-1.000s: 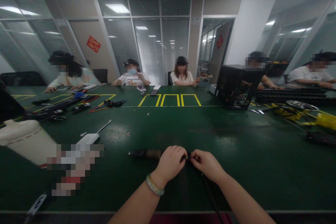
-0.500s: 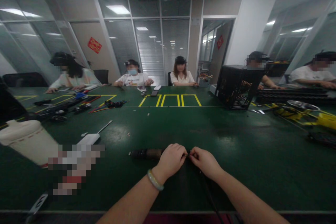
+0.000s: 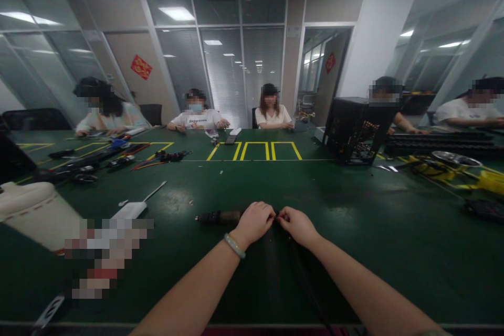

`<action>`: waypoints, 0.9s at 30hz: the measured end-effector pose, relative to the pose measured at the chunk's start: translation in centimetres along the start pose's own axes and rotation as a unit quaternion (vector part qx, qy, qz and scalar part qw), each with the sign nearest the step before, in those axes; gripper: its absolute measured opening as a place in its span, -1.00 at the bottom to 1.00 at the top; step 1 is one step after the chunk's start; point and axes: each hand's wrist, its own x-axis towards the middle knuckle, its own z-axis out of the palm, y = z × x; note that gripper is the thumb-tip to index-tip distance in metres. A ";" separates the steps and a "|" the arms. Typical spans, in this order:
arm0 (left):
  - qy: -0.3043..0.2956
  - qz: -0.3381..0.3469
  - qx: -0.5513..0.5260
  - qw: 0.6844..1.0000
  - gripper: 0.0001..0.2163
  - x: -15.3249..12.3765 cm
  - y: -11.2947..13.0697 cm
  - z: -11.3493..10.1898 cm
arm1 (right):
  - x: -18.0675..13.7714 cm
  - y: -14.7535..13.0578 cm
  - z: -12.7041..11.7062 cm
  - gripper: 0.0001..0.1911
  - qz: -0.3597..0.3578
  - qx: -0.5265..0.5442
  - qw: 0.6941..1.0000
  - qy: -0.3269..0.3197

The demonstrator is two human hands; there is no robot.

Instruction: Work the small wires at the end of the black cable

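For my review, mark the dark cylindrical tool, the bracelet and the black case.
Dark cylindrical tool [image 3: 221, 217], head view: middle of its uncovered length.
Bracelet [image 3: 234, 246], head view: visible middle of its band.
Black case [image 3: 351, 128], head view: middle of its body.

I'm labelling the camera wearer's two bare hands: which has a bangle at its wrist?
The left hand, with a pale green, rounded bangle at its wrist; the right hand shows a bare wrist.
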 end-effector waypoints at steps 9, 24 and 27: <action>0.019 -0.015 0.014 1.000 -0.94 1.6 -1.8 0.7 | 3.3 0.0 -0.1 -0.84 -0.002 -0.013 1.000 0.009; 0.016 -0.015 0.010 1.000 -0.92 2.2 -2.7 1.0 | 4.8 1.7 0.0 -0.85 -0.026 0.035 0.999 -0.017; 0.013 -0.019 0.004 1.000 -0.91 2.2 -2.9 1.3 | 4.9 2.0 0.1 -0.86 -0.035 0.056 0.998 -0.020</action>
